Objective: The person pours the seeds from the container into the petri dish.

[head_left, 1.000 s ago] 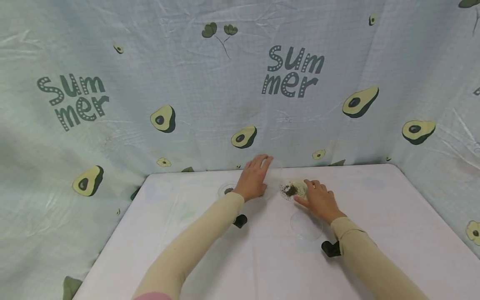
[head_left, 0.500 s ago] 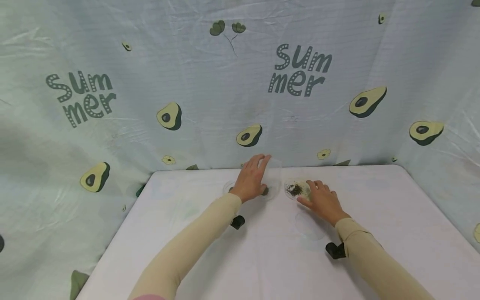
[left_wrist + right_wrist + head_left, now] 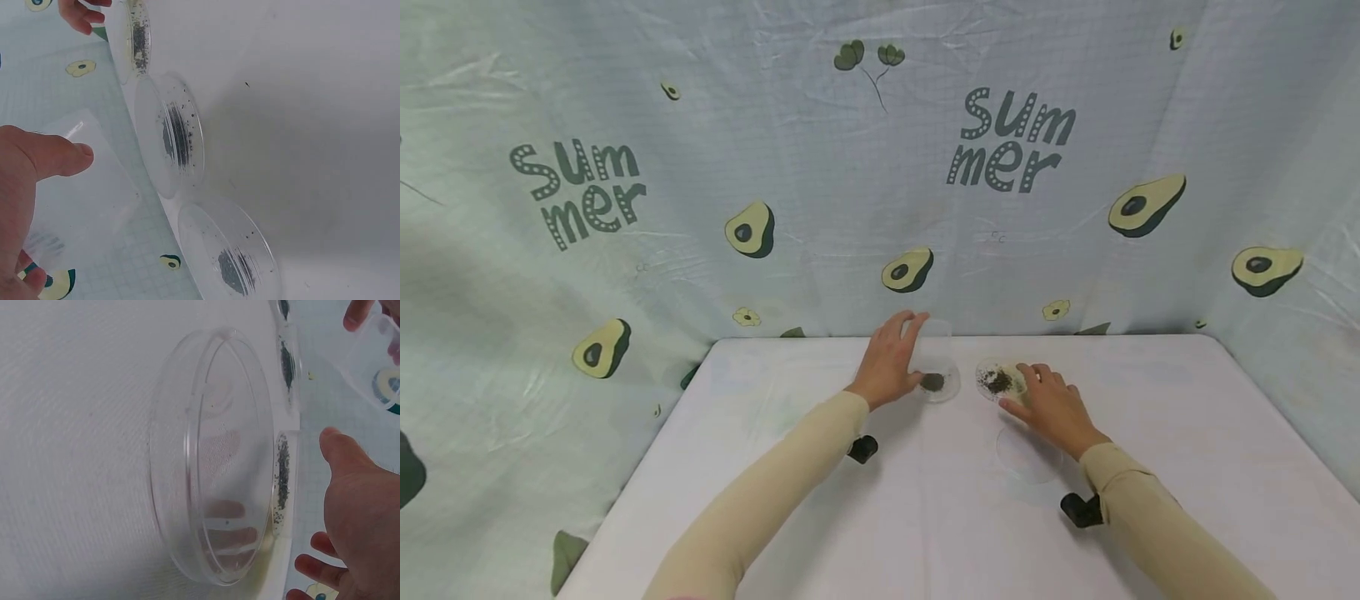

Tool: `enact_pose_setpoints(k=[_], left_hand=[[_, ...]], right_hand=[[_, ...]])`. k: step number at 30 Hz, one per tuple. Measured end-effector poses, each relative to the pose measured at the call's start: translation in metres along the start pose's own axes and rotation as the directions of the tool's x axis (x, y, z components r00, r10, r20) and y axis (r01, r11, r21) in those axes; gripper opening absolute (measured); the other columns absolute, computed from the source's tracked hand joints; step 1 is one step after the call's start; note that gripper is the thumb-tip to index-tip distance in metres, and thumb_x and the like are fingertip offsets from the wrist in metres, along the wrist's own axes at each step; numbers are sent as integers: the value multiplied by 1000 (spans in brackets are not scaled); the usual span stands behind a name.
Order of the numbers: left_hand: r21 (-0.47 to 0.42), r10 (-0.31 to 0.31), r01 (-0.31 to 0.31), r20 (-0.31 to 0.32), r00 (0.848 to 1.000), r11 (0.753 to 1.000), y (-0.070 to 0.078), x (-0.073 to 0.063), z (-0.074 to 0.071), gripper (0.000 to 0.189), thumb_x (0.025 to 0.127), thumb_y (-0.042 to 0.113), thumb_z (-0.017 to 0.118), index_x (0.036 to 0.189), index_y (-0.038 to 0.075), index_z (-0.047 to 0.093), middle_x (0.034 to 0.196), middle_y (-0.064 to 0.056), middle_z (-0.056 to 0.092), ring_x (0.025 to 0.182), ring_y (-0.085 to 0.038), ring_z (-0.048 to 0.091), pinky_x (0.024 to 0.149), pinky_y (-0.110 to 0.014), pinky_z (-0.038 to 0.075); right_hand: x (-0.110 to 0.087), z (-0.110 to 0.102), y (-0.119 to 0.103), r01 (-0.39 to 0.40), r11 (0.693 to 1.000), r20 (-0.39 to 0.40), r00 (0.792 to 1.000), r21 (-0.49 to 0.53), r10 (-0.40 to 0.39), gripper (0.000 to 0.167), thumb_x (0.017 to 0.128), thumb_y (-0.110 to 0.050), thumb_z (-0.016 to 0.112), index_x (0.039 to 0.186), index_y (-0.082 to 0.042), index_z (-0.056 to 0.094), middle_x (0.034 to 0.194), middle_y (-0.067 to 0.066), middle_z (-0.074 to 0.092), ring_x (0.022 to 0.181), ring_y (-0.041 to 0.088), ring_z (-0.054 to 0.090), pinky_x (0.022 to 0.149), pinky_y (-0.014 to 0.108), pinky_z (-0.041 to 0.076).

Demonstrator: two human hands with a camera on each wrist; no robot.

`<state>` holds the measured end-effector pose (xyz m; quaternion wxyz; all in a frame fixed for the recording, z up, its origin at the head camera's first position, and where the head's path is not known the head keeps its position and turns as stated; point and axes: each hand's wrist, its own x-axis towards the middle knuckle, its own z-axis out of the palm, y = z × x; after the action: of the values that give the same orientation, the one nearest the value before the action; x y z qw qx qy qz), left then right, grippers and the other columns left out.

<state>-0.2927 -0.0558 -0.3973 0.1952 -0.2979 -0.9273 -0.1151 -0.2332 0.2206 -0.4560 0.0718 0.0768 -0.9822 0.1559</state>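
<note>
My left hand holds a clear tapered plastic cup between thumb and fingers, above the back of the table. Beside it, a petri dish has a dark grainy patch in the middle. Another petri dish with dark grains shows in the left wrist view, hidden behind my left hand in the head view. My right hand, fingers spread, is at the right rim of a third dish, which has scattered dark grains and pale yellowish material. Nearer me lies a clear round dish without grains.
The dishes are on a white-covered table. Right behind its back edge hangs a pale curtain printed with avocados and lettering. Black camera mounts stick out beside both wrists.
My left hand has moved left with the cup, uncovering the middle dish and hiding the left one. My right hand stays by its dish. The head view has shifted slightly left.
</note>
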Motion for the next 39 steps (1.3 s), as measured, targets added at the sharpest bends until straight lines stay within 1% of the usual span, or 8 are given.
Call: enact_pose_setpoints(k=[6,13,17,21,26,29,35,39], left_hand=[[-38,-21,21,-14,1000,999,-6,-6,-5,95,70,20,86,146,13,30,142,-13,40,133,-28,42,107,-46,40],[-14,-48,48,-20,999,999,-14,-13,-8,96,71,25,86,147,13,29,146,-13,39,136,-27,40,108,-45,40],[-24,-62,61,-31,998,998,-17,-17,-11,96,71,25,86,147,11,29,147,-13,39,138,-27,39,109,-45,39],[-35,-68,67,-49,996,997,-20,-21,-12,96,70,24,86,147,9,30,146,-13,40,138,-27,39,109,-45,39],[-64,-78,73,-87,993,995,-23,-27,-14,95,70,23,87,145,7,32,145,-12,42,136,-27,40,108,-45,40],[-82,-106,98,-94,990,992,-26,-31,-16,95,69,23,87,145,8,32,146,-10,42,136,-26,41,108,-45,40],[-118,-174,164,-77,982,979,-31,-39,-19,94,71,24,86,146,9,31,147,-10,40,137,-26,39,107,-46,39],[-142,-201,190,-71,977,972,-35,-43,-20,94,72,23,85,147,10,29,148,-10,39,137,-26,40,108,-48,39]], right_hand=[[-5,-2,-1,25,1000,-11,1000,-3,-25,73,92,-48,60,144,-1,37,137,29,44,122,49,45,91,67,40],[-9,-4,-1,28,999,-14,1000,-15,-28,72,92,-47,60,143,-1,39,136,29,45,121,48,47,90,66,41],[-11,-4,-1,28,1000,-13,1000,-10,-28,71,92,-46,60,143,-2,38,137,28,45,120,47,47,90,66,40],[-12,-4,-2,40,999,-24,999,-3,-40,70,91,-45,61,143,-2,39,136,28,45,119,46,48,89,65,41],[-14,-3,-5,43,999,-30,999,4,-43,70,91,-44,62,143,-4,39,136,27,45,119,45,49,89,64,41],[-16,-4,-7,43,999,-31,999,4,-43,70,91,-44,63,143,-4,39,136,27,45,119,45,49,89,64,41],[-19,-3,-10,48,999,-44,998,-4,-48,70,90,-43,64,142,-4,40,136,26,46,119,45,50,89,64,42],[-22,-2,-10,57,998,-58,997,-6,-58,69,90,-43,64,141,-3,41,136,26,47,118,44,50,88,62,43]])
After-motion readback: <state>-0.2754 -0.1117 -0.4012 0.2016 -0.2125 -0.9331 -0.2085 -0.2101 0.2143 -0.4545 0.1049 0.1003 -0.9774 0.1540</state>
